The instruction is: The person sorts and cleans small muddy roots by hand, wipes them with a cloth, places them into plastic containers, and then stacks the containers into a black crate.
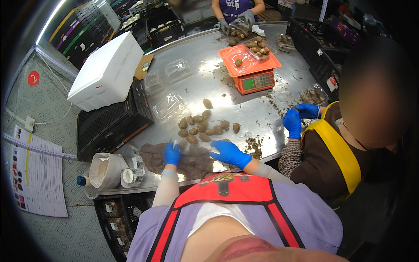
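My left hand [172, 154], in a blue glove, is over a brown cloth [152, 159] at the table's near edge. Something small and whitish shows at its fingertips, beside a blurred taro corm [182, 145]; whether the hand grips anything is unclear. To the right, my blue-gloved right hand [231, 154] has its fingers apart, pointing left towards the cloth, with nothing seen in it. The area between both hands is blurred. Just beyond them lies a loose group of several small brown taro corms [202, 126] on the metal table [209, 85].
Clear plastic boxes [168, 106] lie beyond the corms. An orange scale [253, 82] bears a filled box [258, 49]. At left are a white foam box [106, 70] on a black crate [114, 121] and a label roll [129, 177]. Co-workers' gloved hands [293, 122] work at right and across the table.
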The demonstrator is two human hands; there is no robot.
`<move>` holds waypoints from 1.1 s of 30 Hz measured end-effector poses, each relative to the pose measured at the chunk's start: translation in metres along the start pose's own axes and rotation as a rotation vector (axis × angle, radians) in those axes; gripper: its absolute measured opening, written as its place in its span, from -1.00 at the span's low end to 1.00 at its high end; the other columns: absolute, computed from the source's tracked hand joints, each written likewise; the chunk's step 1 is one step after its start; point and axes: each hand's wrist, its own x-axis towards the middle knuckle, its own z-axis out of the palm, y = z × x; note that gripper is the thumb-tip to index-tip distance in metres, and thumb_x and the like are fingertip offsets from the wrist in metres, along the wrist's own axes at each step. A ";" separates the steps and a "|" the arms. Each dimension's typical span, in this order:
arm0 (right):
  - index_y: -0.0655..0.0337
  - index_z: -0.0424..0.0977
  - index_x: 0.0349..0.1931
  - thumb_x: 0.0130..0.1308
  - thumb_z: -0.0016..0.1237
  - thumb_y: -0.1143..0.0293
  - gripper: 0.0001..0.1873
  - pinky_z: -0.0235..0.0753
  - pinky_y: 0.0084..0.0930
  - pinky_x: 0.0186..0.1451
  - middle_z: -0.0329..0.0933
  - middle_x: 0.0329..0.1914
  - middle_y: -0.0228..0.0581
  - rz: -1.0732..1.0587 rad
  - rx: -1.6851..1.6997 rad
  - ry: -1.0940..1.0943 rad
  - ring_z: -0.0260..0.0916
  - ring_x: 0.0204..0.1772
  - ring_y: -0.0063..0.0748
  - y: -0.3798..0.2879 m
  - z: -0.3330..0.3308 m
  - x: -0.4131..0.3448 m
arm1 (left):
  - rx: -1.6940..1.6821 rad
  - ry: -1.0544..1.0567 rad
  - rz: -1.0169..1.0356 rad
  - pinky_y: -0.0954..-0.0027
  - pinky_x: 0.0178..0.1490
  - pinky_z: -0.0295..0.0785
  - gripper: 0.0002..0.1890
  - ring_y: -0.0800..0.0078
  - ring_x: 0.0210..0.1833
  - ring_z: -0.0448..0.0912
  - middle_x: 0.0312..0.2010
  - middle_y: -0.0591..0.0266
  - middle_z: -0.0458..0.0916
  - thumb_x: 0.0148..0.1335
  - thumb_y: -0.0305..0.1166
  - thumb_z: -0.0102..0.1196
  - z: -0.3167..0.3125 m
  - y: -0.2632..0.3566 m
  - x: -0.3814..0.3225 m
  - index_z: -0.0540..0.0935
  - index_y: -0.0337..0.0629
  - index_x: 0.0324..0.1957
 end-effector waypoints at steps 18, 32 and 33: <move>0.21 0.16 0.25 0.46 -0.51 -0.08 -0.40 0.20 -0.32 0.36 0.30 0.22 -0.17 0.167 2.030 -0.332 0.22 0.29 -0.27 -0.008 -0.007 0.020 | -0.086 -0.236 0.666 0.16 0.04 0.36 -0.69 -0.01 0.05 0.47 -0.03 -0.08 0.53 0.22 -0.35 0.02 -0.012 0.201 -0.038 0.52 -0.22 -0.01; 0.15 0.20 0.22 0.37 -0.40 -0.23 -0.33 0.22 -0.30 0.32 0.28 0.21 -0.15 0.287 1.723 -0.265 0.23 0.24 -0.32 0.014 0.009 0.001 | -0.160 -0.614 0.575 0.13 -0.24 0.44 -0.64 -0.06 -0.29 0.56 -0.34 -0.08 0.60 0.28 -0.12 -0.10 -0.005 0.209 -0.033 0.57 -0.24 -0.25; 0.15 0.21 0.20 0.37 -0.39 -0.23 -0.33 0.23 -0.31 0.31 0.29 0.19 -0.16 0.315 1.774 -0.271 0.24 0.23 -0.33 0.014 0.009 0.001 | -0.157 -0.605 0.588 0.12 -0.25 0.44 -0.66 -0.05 -0.30 0.56 -0.35 -0.07 0.59 0.27 -0.14 -0.09 -0.004 0.209 -0.034 0.57 -0.24 -0.27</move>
